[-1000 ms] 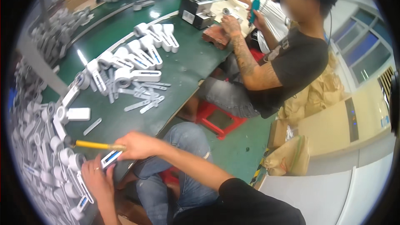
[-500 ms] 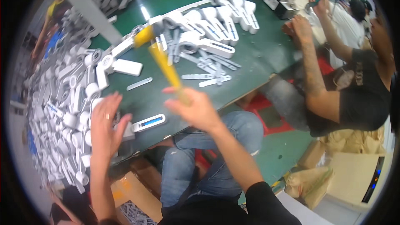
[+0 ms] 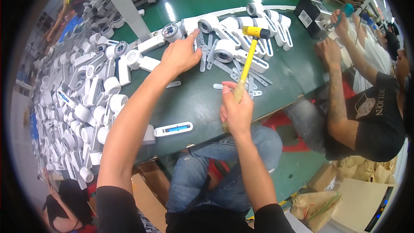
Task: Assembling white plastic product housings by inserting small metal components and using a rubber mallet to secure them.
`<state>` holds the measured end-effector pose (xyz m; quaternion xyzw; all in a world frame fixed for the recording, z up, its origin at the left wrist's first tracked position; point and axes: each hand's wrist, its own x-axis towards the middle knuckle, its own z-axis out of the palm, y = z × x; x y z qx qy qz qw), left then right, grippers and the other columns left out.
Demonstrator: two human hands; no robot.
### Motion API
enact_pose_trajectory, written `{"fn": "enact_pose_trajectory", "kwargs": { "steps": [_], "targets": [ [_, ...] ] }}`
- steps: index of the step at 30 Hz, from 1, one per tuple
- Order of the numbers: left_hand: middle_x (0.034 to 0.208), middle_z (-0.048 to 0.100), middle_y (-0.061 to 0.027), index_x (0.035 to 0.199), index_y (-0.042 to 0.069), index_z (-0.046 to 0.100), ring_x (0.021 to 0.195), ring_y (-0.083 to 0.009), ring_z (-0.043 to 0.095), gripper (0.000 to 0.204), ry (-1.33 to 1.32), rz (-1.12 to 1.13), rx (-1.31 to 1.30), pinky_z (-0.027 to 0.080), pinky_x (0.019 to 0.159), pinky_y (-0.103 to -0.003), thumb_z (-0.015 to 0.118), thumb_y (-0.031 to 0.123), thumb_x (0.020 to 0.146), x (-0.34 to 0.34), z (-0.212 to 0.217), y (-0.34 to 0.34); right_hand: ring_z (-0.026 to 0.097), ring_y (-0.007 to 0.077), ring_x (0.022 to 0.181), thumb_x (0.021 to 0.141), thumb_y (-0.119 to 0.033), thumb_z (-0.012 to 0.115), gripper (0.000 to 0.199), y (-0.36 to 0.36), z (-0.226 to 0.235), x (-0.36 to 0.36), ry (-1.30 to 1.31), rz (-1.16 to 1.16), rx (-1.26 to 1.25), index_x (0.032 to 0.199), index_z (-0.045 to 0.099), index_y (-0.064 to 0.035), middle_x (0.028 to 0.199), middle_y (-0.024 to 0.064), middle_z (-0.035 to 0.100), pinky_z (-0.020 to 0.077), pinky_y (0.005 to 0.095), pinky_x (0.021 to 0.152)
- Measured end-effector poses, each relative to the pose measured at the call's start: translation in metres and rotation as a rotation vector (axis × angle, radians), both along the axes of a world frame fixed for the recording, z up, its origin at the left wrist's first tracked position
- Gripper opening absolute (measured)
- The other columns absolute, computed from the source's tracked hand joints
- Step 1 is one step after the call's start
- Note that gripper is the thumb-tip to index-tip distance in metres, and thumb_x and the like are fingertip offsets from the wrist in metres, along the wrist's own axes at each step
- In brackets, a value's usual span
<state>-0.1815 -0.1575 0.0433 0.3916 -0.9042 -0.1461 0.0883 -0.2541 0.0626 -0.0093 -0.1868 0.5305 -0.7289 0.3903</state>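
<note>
Change: since half a second ago the left hand [image 3: 180,56] has left the near table edge and stretched forward into the white parts; the mallet [image 3: 246,62] has swung from leaning left to standing nearly upright over the table.
Left hand: palm down, fingers loosely spread, fingertips touching a round-headed white part [image 3: 206,24] at the far side of its reach; nothing is pinched that can be seen.
Right hand [image 3: 236,111]: fist closed round the lower end of the mallet's wooden handle, held over the near table edge, just right of the left forearm.
Mallet: yellow head up and away from the right hand, above the heap of parts; whether the head touches them cannot be told.
Heap [image 3: 241,47]: white round-headed parts and flat white strips, lying between the two hands and beyond them on the green table [image 3: 194,99].
Blue-windowed part [image 3: 173,129]: alone near the table edge, under the left forearm, apart from both hands.
Left of the left arm: a broad pile of more white parts [image 3: 82,108].
Right of the right hand: another person [image 3: 371,116] in a dark shirt, seated, hands up at a black box [image 3: 310,13].
</note>
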Motion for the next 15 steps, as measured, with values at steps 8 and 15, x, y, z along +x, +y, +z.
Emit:
{"fn": "enact_pose_trajectory", "kwargs": {
  "steps": [8,15],
  "targets": [
    [0.083,0.073,-0.0273,0.161,0.001,0.028,0.081,-0.0488,0.071,0.082,-0.04,0.112,-0.009,0.057,0.079,-0.054,0.066,0.025,0.093,0.059,0.01,0.021,0.046,0.0066,0.046,0.105,-0.018,0.065,0.026,0.003,0.0,-0.004,-0.007,0.002,-0.003,0.12,0.062,0.0032,0.072,-0.0014,0.054,0.0376,0.0268,0.041],
    [0.082,0.073,-0.0228,0.154,0.004,0.047,0.08,-0.0411,0.074,0.075,-0.038,0.053,-0.039,0.056,0.074,-0.049,0.08,0.026,0.09,0.083,0.01,0.039,0.047,0.0064,0.047,0.105,-0.018,0.065,0.027,0.0,0.0,-0.003,0.001,0.024,0.001,0.121,0.061,0.0034,0.073,-0.0014,0.054,0.0378,0.0266,0.041]
  ]
}}
